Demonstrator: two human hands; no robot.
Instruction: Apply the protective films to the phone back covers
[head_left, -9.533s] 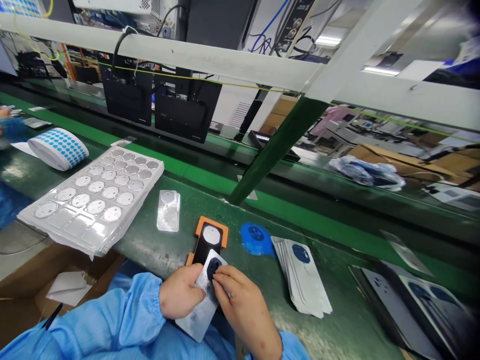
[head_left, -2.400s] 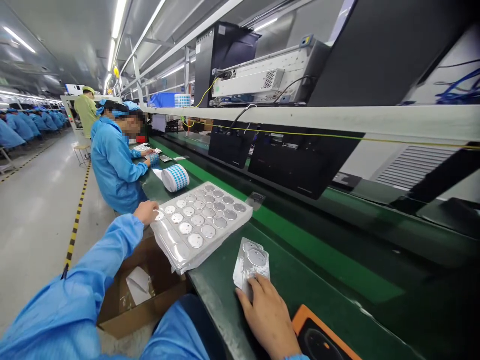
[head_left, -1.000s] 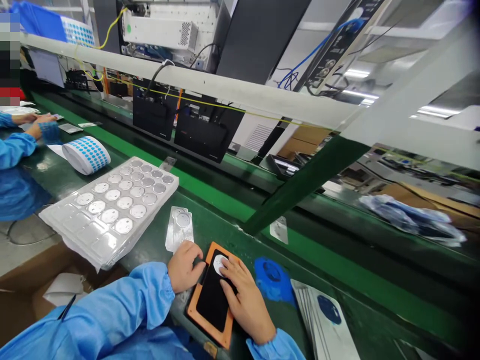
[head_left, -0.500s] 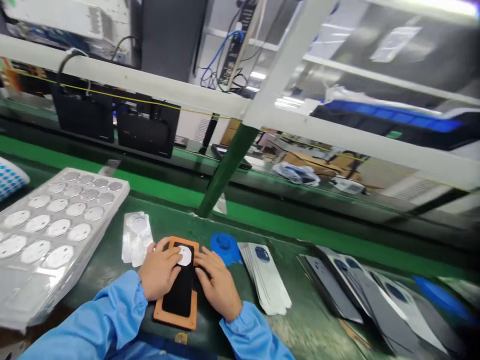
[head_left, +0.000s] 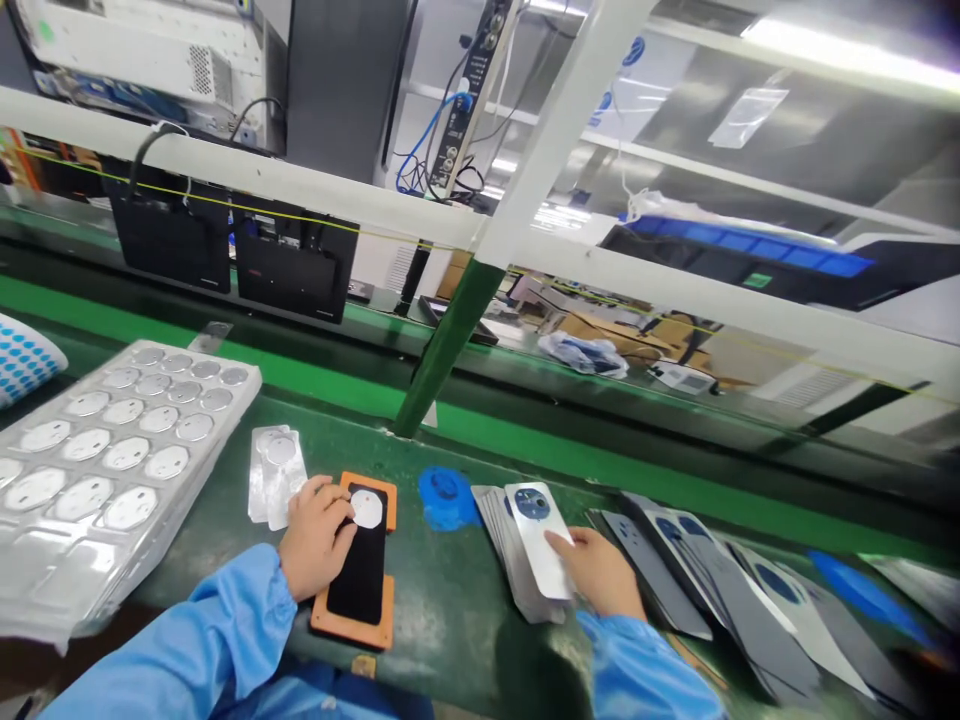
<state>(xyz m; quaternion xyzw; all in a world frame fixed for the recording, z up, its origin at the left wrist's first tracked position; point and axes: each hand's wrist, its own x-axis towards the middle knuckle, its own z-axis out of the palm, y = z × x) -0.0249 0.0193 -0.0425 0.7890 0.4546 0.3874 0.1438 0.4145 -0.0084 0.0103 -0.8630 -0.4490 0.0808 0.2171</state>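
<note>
On the green bench lies an orange fixture (head_left: 352,630) holding a black phone back panel (head_left: 356,580). A white disc (head_left: 367,508) sits on the panel's upper end. My left hand (head_left: 319,535) rests at the left side of the fixture, fingers bent and fingertips touching beside the disc; nothing is gripped in it. My right hand (head_left: 600,570) pinches the right edge of a white phone back cover (head_left: 551,560) with a blue round camera area. This cover is raised slightly above a fanned stack of similar covers (head_left: 506,555).
Left stands a clear plastic tray (head_left: 67,570) with several round white discs. Clear film pieces (head_left: 274,475) lie beside my left hand. A blue round film (head_left: 448,497) lies behind. More grey phone covers (head_left: 750,610) spread at right. A green post (head_left: 450,345) rises at the bench's back.
My right hand has left the fixture's right side, moved right to the cover stack and taken hold of a white phone back cover. My left hand has stayed at the fixture.
</note>
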